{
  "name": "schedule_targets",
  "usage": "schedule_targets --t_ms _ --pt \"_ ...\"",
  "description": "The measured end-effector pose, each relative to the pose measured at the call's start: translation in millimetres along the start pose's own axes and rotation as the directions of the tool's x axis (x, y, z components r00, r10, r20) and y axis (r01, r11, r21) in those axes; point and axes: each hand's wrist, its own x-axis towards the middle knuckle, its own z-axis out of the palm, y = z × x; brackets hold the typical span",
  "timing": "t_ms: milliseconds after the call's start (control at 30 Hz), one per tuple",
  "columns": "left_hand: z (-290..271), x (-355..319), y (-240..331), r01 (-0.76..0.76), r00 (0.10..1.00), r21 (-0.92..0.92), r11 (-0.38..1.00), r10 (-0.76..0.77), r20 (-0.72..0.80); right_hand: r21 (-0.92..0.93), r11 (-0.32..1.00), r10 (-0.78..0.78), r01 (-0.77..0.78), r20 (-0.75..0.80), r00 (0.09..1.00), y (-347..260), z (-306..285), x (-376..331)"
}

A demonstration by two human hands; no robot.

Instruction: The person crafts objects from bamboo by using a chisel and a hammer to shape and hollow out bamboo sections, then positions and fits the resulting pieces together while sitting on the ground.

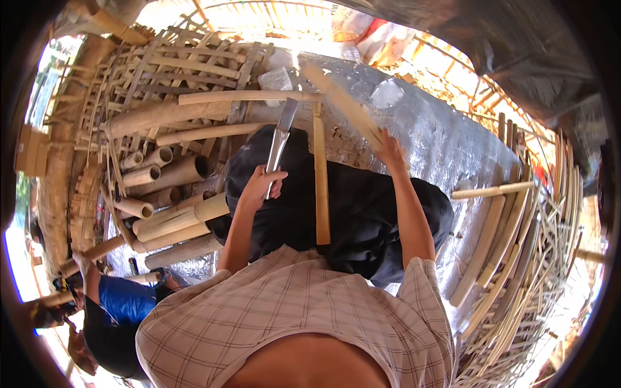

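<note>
My left hand (261,185) is closed round the shiny metal handle of a knife (286,118); its flat, squared-off blade points away from me. On the right, my right hand (391,154) grips a split bamboo strip (346,103), which slants up to the left and is blurred by motion. Between my hands a narrow bamboo strip (321,187) lies lengthwise over the black cloth (362,194) on my legs. Its far end meets a crosswise bamboo piece (249,96), beyond the knife tip. The knife and the right-hand strip are apart.
Cut bamboo tubes (145,174) are piled at the left beside a woven bamboo lattice (194,64). Split bamboo lengths (498,233) lie at the right on a silvery sheet (446,129). A pale block (275,80) sits ahead. Another person (123,310) is at the lower left.
</note>
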Motion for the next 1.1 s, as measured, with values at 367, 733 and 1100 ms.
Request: schedule_targets --t_ms 367,733,1100 --pt "-47 -36 -56 -0.046 0.848 0.055 0.997 0.069 -0.525 -0.127 0.987 -0.111 0.098 -0.101 0.989 -107 14 -32" --pt "-42 -25 -55 -0.002 0.773 0.093 0.996 0.061 -0.631 0.697 0.716 -0.163 0.040 0.111 0.980 -197 38 -87" --pt "-32 -23 -60 -0.071 0.700 0.098 0.993 0.120 -0.704 0.460 0.668 -0.627 0.585 -0.074 0.775 -342 -27 41"
